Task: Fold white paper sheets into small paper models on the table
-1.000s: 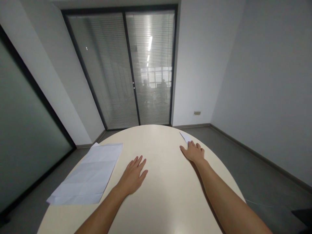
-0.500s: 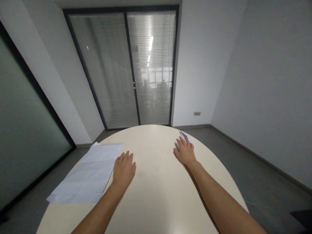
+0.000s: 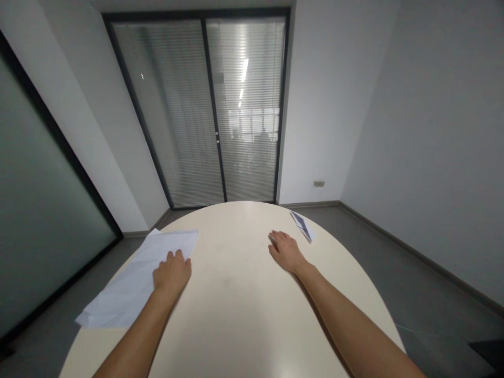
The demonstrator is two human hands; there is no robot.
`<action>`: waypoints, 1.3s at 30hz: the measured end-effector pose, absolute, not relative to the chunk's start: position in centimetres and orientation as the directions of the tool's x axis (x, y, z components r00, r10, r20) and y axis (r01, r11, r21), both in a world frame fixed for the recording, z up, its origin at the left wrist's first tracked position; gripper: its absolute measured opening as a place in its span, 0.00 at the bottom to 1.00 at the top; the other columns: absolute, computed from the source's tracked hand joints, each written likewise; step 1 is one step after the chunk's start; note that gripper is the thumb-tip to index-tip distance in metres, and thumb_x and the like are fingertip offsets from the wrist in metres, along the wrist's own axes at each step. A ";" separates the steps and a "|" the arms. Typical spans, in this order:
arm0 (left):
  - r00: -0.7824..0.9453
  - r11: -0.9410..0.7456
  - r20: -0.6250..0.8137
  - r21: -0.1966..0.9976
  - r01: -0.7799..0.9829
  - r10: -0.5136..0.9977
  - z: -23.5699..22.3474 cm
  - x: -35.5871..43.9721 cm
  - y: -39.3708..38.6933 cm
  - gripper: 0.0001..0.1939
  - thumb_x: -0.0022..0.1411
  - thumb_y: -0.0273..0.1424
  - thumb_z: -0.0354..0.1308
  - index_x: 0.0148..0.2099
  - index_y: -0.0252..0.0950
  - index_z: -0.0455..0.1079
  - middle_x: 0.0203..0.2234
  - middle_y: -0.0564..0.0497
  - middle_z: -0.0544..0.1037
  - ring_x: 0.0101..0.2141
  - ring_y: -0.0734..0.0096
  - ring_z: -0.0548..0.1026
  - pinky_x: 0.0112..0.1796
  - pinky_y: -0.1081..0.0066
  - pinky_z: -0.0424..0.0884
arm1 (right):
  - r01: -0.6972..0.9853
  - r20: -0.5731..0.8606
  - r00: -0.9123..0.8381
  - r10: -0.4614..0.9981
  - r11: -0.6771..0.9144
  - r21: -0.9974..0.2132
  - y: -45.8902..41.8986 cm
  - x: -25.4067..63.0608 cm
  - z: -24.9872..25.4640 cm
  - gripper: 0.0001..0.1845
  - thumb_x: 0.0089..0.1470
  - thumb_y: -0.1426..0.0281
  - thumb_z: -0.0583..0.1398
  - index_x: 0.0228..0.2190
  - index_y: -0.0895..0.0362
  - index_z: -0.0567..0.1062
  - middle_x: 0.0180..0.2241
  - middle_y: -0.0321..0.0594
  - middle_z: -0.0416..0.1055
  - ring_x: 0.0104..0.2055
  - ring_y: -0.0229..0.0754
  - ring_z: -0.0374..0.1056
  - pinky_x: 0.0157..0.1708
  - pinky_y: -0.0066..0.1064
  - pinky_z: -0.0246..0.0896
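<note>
White paper sheets (image 3: 118,294), creased and slightly fanned at the near corner, lie on the left of the table. My left hand (image 3: 172,272) rests over their right side, palm down, fingers a little bent and apart; its fingertips touch or hover just above the top sheet. A narrow, pointed piece of folded paper (image 3: 303,227), resembling a paper plane, lies near the far right edge of the table. To its left, my right hand (image 3: 287,252) is palm down over the tabletop, open and holding nothing, apart from the folded paper.
The cream table (image 3: 240,315) has a rounded edge. Beyond it are a dark-framed glass door (image 3: 189,131) with blinds, pale walls and a wall socket (image 3: 318,184). Grey floor (image 3: 378,236) shows to the right. A dark object (image 3: 488,353) sits at the lower right.
My left hand has moved left from the bare tabletop onto the paper sheets. My right hand has drawn left and nearer, off the folded paper, which now shows in full.
</note>
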State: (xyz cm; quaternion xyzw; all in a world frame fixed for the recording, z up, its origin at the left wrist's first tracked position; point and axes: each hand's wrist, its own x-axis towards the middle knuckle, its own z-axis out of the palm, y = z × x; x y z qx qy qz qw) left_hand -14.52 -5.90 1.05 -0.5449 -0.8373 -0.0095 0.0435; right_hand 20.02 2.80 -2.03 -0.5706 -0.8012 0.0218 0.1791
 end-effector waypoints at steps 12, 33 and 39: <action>-0.403 0.407 0.109 -0.014 0.913 0.909 1.9 -15.0 -5.8 0.26 0.71 0.31 0.35 0.45 0.30 0.77 0.41 0.33 0.81 0.44 0.43 0.80 0.39 0.56 0.72 | 0.862 0.317 -0.378 0.870 0.456 -0.221 3.3 20.2 -2.5 0.20 0.65 0.67 0.51 0.53 0.59 0.74 0.57 0.47 0.71 0.60 0.46 0.63 0.61 0.35 0.53; 0.465 -0.473 0.122 0.050 0.880 0.877 0.0 -3.5 -8.7 0.20 0.72 0.26 0.43 0.57 0.31 0.72 0.58 0.37 0.73 0.59 0.54 0.71 0.54 0.57 0.73 | 0.847 0.437 -0.179 0.881 0.364 -0.387 2.9 19.5 -1.0 0.24 0.62 0.73 0.48 0.58 0.63 0.67 0.58 0.50 0.69 0.59 0.45 0.63 0.61 0.35 0.52; 0.624 -0.642 0.149 0.182 0.745 0.767 0.8 -3.7 -9.8 0.20 0.72 0.32 0.46 0.61 0.36 0.68 0.63 0.45 0.69 0.63 0.58 0.66 0.60 0.57 0.67 | 0.789 0.522 -0.230 0.821 0.471 -0.394 1.3 18.0 1.1 0.22 0.64 0.71 0.47 0.53 0.57 0.72 0.58 0.45 0.69 0.61 0.44 0.61 0.63 0.36 0.50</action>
